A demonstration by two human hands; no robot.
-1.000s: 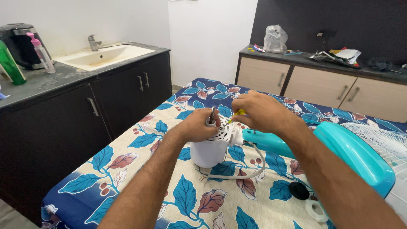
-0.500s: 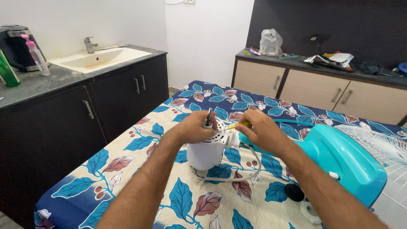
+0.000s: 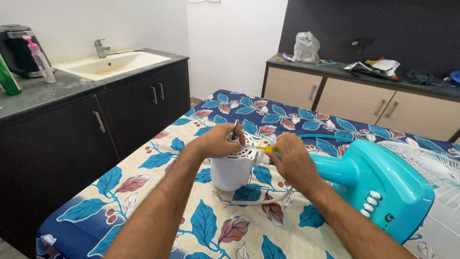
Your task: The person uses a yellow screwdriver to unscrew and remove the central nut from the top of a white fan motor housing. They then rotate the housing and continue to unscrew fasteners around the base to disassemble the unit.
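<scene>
On the leaf-patterned desk [image 3: 143, 192], a white motor housing [image 3: 232, 172] stood upright just beside a teal fan base [image 3: 378, 184]. The left hand [image 3: 218, 140] had its fingers clamped over the housing's vented top, by the metal shaft [image 3: 235, 129]. The right hand [image 3: 292, 160] pinched a yellow-handled screwdriver [image 3: 266, 149] against the housing's rim, seemingly working a fastener. Turning it further would call for a steady housing and a squarely seated tip. Beyond stood a sink [image 3: 110, 64].

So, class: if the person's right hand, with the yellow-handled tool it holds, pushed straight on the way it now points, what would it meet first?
The right hand points its yellow-handled tool leftward at the white motor housing, so it would likely meet that housing's vented top first. The left hand rests just beyond it. Depth is hard to judge from this view.
</scene>
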